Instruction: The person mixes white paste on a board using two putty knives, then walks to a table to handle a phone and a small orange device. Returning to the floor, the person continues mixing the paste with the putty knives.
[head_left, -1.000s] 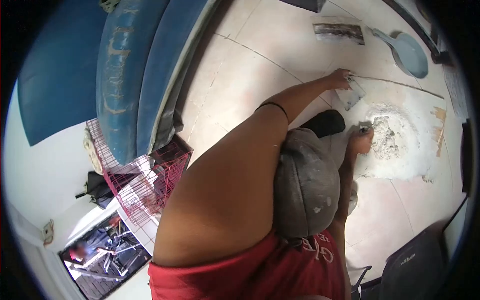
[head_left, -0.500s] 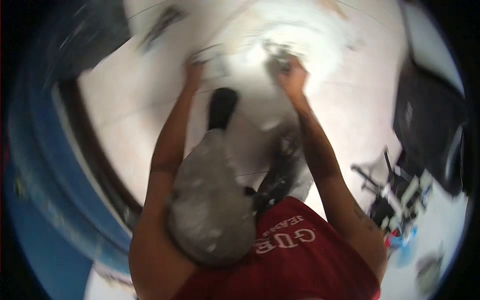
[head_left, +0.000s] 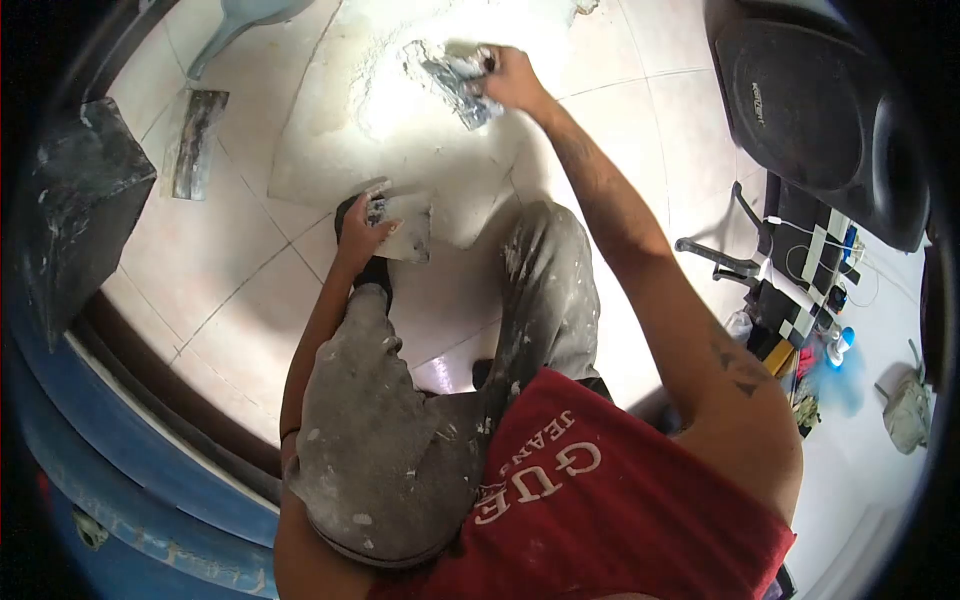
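Head view: the right hand [head_left: 515,78] is gripping a grey, paste-smeared, flat-bladed scraper [head_left: 452,88] beside lumpy white paste [head_left: 412,58], which is lying on a flat white board [head_left: 310,160]. Well apart, the left hand [head_left: 360,238] is clasping a pale, square-cornered, smeared blade [head_left: 414,230] near the board's edge.

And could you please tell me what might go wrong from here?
The right hand holds a scraper at the white paste; a hard push could perhaps spill some past the white board onto the floor tiles.

The left hand holds a flat blade close to the black footwear, so it might smear or scrape it.
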